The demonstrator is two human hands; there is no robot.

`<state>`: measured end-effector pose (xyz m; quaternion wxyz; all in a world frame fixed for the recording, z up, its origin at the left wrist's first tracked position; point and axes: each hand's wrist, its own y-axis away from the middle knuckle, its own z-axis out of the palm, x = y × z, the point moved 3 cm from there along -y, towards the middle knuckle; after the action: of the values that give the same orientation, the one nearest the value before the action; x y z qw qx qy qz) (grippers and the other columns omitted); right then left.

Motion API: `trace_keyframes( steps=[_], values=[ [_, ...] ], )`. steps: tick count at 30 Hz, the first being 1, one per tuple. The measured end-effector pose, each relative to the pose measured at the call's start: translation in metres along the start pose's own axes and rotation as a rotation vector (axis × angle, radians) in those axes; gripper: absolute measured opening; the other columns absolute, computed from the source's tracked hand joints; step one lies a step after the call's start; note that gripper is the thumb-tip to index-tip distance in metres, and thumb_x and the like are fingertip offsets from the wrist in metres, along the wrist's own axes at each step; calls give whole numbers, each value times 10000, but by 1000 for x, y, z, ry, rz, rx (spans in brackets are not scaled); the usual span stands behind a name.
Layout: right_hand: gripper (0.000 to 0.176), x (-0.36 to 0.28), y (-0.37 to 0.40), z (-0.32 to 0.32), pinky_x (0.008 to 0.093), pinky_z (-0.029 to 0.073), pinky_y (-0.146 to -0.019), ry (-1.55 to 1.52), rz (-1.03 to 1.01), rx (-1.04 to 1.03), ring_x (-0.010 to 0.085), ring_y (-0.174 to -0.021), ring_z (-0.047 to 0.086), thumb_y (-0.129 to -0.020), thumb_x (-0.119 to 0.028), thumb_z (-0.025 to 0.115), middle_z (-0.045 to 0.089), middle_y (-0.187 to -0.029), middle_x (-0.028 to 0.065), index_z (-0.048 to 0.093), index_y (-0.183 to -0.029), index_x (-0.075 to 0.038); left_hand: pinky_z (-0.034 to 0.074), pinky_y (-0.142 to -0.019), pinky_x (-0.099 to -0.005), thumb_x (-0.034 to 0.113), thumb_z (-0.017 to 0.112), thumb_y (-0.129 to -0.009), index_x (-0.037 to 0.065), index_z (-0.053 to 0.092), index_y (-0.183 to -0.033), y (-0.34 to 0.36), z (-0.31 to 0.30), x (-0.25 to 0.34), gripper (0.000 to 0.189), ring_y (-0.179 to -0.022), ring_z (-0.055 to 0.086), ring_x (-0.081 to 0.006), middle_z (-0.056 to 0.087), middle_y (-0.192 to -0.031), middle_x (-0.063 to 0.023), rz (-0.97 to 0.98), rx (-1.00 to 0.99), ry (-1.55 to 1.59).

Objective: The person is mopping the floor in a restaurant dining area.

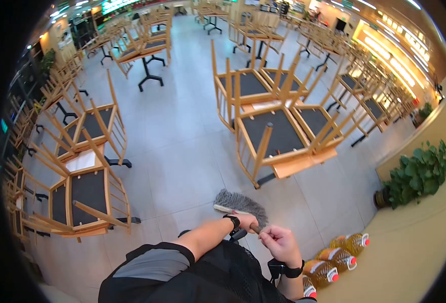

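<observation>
A grey, shaggy dust mop (243,203) lies on the tiled floor ahead of me, with a strip of its pale edge showing. My left hand (246,222) wraps round the mop's brown handle, closest to the mop head. Nearer my body, my right hand (280,244) is closed on the upper part of the same handle. Only a short piece of handle shows between the two hands. Dark bands sit on both wrists.
Upturned wooden chairs rest on tables (304,162) to the right and at the left (84,160), with more rows behind. Several oil bottles (336,257) with red caps stand at lower right beside a tan wall (405,252). A potted plant (417,174) is above them.
</observation>
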<state>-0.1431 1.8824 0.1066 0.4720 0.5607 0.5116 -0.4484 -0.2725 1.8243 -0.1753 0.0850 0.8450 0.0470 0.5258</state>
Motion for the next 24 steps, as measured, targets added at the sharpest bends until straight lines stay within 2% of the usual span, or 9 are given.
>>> trace_keyframes(
  steps=[3, 7, 9, 11, 15, 17, 19, 21, 24],
  values=[
    [119, -8, -23, 30, 182, 344, -487, -20, 4, -77, 18, -555, 448, -920, -47, 572, 522, -629, -30, 615, -824, 8, 472, -650, -345, 166, 703, -646, 88, 667, -880, 32, -14, -26, 249, -671, 585, -192, 664, -737, -72, -160, -14, -39],
    [121, -11, -51, 70, 180, 338, -494, -48, -51, -115, 8, -566, 417, -921, -65, 588, 525, -653, -48, 625, -825, -1, 478, -634, -365, 210, 675, -685, 80, 661, -827, 77, -36, -64, 193, -655, 596, -231, 664, -741, -102, -73, 86, -118],
    [90, -12, -67, 86, 178, 338, -506, -28, -32, -163, 5, -584, 412, -918, -58, 596, 522, -678, -58, 615, -846, -8, 475, -619, -379, 224, 670, -690, 75, 649, -818, 106, -48, -77, 197, -640, 596, -250, 659, -728, -112, -162, 124, -106],
    [41, -2, -85, 110, 176, 339, -522, -193, 45, -254, 3, -605, 418, -910, -43, 606, 507, -694, -70, 596, -881, -17, 453, -579, -418, 276, 716, -691, 77, 604, -719, 138, -58, -95, 231, -623, 588, -300, 630, -678, -120, -132, 274, -43],
    [34, 5, -123, 152, 175, 346, -558, -243, 57, -452, 4, -622, 426, -906, -31, 610, 498, -694, -77, 577, -899, -33, 465, -606, -404, 204, 722, -615, 70, 601, -746, 194, -70, -141, 223, -645, 588, -324, 623, -683, -136, -161, 504, -229],
    [33, 10, -139, 170, 176, 356, -568, -204, 57, -512, 7, -623, 443, -908, -33, 607, 513, -690, -68, 575, -909, -37, 451, -597, -401, 198, 741, -587, 68, 576, -717, 226, -74, -150, 247, -648, 590, -305, 603, -667, -131, -368, 531, -67],
    [44, 19, -152, 190, 180, 362, -568, -200, 63, -555, 12, -619, 458, -907, -35, 608, 525, -683, -58, 572, -932, -34, 489, -673, -426, 203, 727, -644, 113, 631, -750, 256, -78, -157, 169, -772, 622, -321, 642, -773, -124, -461, 595, -62],
    [68, 19, -167, 206, 188, 389, -583, -146, 68, -581, 21, -644, 486, -909, -32, 601, 563, -716, -40, 575, -972, -26, 496, -726, -428, 173, 730, -644, 115, 646, -784, 281, -68, -193, 173, -830, 624, -326, 649, -823, -129, -499, 795, 46],
    [208, 30, -185, 231, 226, 492, -730, -62, -67, -562, 101, -802, 595, -894, -28, 609, 631, -836, 24, 592, -1101, -25, 494, -754, -441, 145, 717, -659, 118, 650, -793, 316, -63, -214, 152, -864, 615, -342, 652, -853, -132, -649, 881, 134]
  ],
)
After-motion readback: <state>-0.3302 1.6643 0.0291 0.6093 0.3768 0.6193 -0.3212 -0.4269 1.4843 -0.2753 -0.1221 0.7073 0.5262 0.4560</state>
